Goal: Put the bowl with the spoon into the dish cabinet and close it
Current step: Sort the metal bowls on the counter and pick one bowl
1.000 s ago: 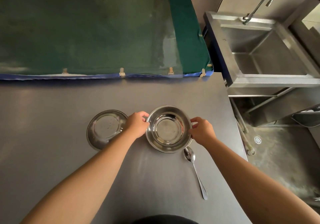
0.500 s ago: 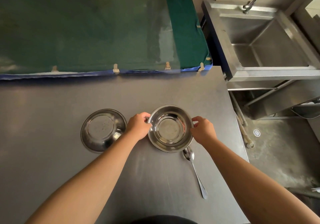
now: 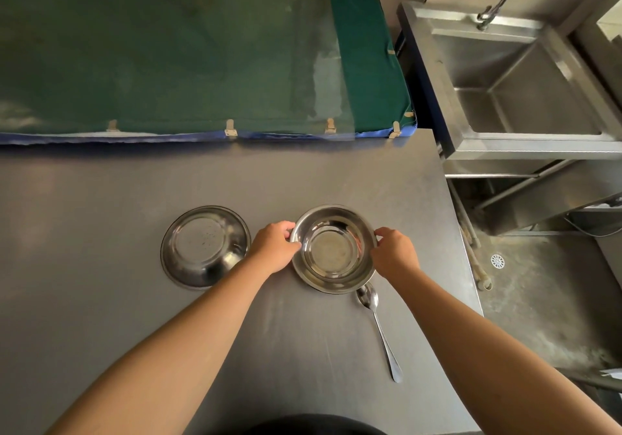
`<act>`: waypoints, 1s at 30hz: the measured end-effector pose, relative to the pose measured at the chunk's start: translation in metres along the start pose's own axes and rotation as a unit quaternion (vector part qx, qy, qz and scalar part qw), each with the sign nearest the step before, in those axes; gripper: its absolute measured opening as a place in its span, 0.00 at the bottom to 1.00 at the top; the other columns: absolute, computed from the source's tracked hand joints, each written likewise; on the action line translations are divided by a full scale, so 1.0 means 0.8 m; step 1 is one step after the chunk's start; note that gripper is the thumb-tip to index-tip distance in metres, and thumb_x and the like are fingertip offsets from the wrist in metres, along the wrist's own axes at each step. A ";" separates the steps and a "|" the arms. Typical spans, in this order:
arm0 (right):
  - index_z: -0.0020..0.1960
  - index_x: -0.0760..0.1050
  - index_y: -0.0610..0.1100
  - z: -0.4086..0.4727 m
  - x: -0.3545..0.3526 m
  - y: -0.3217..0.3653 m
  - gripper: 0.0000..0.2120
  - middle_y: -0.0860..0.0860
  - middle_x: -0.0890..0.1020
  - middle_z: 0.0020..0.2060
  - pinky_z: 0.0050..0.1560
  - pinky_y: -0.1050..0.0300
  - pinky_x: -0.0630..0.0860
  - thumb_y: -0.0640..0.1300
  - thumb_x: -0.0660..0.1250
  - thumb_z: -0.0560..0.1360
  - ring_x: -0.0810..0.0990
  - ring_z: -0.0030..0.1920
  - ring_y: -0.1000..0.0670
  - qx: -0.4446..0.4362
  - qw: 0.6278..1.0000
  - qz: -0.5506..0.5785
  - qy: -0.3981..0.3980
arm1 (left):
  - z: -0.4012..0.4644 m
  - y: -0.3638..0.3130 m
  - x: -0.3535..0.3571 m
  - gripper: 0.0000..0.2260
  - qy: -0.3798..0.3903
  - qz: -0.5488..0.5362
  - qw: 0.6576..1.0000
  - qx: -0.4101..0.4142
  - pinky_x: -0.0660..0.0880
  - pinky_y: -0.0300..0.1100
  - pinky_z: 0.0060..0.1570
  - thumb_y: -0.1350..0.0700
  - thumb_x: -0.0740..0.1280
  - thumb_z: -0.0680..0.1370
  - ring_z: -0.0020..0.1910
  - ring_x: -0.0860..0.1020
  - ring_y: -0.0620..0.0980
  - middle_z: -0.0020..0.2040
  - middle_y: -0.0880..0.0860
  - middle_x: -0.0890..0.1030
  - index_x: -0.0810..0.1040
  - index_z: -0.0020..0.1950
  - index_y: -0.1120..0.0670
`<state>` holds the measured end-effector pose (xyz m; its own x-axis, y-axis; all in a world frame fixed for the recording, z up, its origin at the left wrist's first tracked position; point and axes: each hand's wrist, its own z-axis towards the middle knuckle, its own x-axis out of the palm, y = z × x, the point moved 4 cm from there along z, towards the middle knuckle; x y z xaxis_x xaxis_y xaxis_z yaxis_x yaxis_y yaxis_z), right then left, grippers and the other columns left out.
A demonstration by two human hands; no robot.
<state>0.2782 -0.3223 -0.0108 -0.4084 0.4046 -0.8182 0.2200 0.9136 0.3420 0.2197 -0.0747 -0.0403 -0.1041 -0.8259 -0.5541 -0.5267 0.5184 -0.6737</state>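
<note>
A round steel bowl (image 3: 333, 249) sits in the middle of the grey steel counter (image 3: 101, 316). My left hand (image 3: 274, 246) grips its left rim and my right hand (image 3: 395, 252) grips its right rim. The bowl is empty inside. A steel spoon (image 3: 378, 327) lies on the counter just in front of the bowl, scoop near the bowl's front right edge, handle pointing toward me. No dish cabinet is in view.
A second steel bowl (image 3: 205, 247) stands left of the held one, close to my left wrist. A green cloth-covered surface (image 3: 168, 47) lies behind the counter. A steel sink (image 3: 525, 97) with a tap stands at the right, past the counter's right edge.
Both hands stay on the bowl's rim in the same place. The camera has tilted down a little; the bowl and spoon have not visibly shifted on the counter.
</note>
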 end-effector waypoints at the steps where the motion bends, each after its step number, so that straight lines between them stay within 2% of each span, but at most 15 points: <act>1: 0.69 0.75 0.41 -0.003 -0.002 0.004 0.20 0.41 0.82 0.59 0.54 0.45 0.81 0.37 0.62 0.77 0.82 0.54 0.38 -0.005 1.000 -0.022 -0.005 | -0.002 0.003 -0.003 0.19 0.000 0.002 1.000 -0.002 0.70 0.39 0.49 0.52 0.70 0.75 0.53 0.79 0.51 0.60 0.50 0.81 0.78 0.66 0.48; 4: 0.67 0.74 0.41 -0.010 -0.007 0.029 0.17 0.41 0.78 0.61 0.54 0.45 0.78 0.41 0.65 0.78 0.78 0.59 0.38 -0.037 0.996 -0.080 -0.028 | -0.010 0.016 -0.023 0.21 -0.015 -0.003 1.000 0.001 0.71 0.41 0.51 0.49 0.71 0.75 0.54 0.78 0.49 0.61 0.49 0.79 0.76 0.67 0.49; 8: 0.66 0.73 0.43 -0.021 0.001 0.089 0.19 0.43 0.77 0.60 0.54 0.48 0.74 0.43 0.68 0.76 0.73 0.62 0.40 -0.107 0.992 -0.068 -0.029 | -0.024 0.046 -0.072 0.18 -0.075 -0.012 0.997 -0.003 0.71 0.41 0.51 0.49 0.72 0.75 0.54 0.79 0.50 0.59 0.48 0.81 0.78 0.64 0.50; 13: 0.69 0.72 0.46 -0.041 0.035 0.181 0.21 0.44 0.78 0.62 0.58 0.48 0.74 0.47 0.68 0.77 0.75 0.63 0.41 -0.190 0.980 -0.048 -0.019 | -0.042 0.106 -0.141 0.16 -0.141 -0.021 0.989 -0.034 0.70 0.40 0.49 0.49 0.73 0.74 0.54 0.81 0.51 0.54 0.50 0.84 0.80 0.60 0.50; 16: 0.70 0.72 0.46 -0.048 0.066 0.222 0.23 0.44 0.77 0.63 0.59 0.48 0.76 0.48 0.69 0.76 0.77 0.61 0.42 -0.207 0.977 -0.051 0.020 | -0.054 0.152 -0.170 0.17 -0.159 -0.041 0.984 -0.065 0.71 0.41 0.50 0.50 0.73 0.73 0.53 0.81 0.52 0.57 0.52 0.83 0.79 0.61 0.51; 22: 0.69 0.73 0.45 -0.050 0.122 0.256 0.26 0.43 0.79 0.63 0.61 0.52 0.73 0.53 0.73 0.74 0.78 0.62 0.42 -0.180 0.980 -0.032 0.080 | -0.062 0.218 -0.195 0.26 -0.184 -0.073 0.973 -0.122 0.71 0.42 0.51 0.44 0.75 0.70 0.56 0.79 0.53 0.61 0.55 0.80 0.77 0.65 0.54; 26: 0.70 0.71 0.46 -0.046 0.153 0.268 0.36 0.45 0.78 0.65 0.56 0.54 0.75 0.62 0.74 0.70 0.80 0.58 0.45 -0.162 0.976 -0.042 0.137 | -0.053 0.245 -0.196 0.37 -0.146 -0.118 0.967 -0.170 0.71 0.43 0.54 0.37 0.75 0.67 0.60 0.76 0.53 0.65 0.55 0.75 0.72 0.70 0.54; 28: 0.71 0.70 0.46 -0.043 0.165 0.268 0.39 0.46 0.78 0.64 0.52 0.56 0.74 0.64 0.75 0.67 0.79 0.53 0.47 -0.138 0.977 -0.031 0.161 | -0.047 0.252 -0.195 0.41 -0.128 -0.135 0.967 -0.176 0.70 0.42 0.53 0.36 0.75 0.64 0.61 0.76 0.53 0.66 0.55 0.74 0.71 0.71 0.54; 30: 0.71 0.70 0.46 -0.040 0.175 0.267 0.41 0.46 0.78 0.62 0.52 0.54 0.76 0.64 0.77 0.65 0.79 0.53 0.47 -0.107 0.978 -0.008 0.181 | -0.042 0.255 -0.193 0.43 -0.109 -0.152 0.966 -0.179 0.70 0.42 0.52 0.34 0.75 0.61 0.59 0.76 0.52 0.64 0.53 0.75 0.71 0.71 0.53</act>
<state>0.2398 -0.0694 -0.0372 -0.7060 0.3422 -0.6201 0.0368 0.8921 0.4504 0.1001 0.1514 -0.0756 0.2620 -0.8410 -0.4733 -0.7668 0.1163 -0.6312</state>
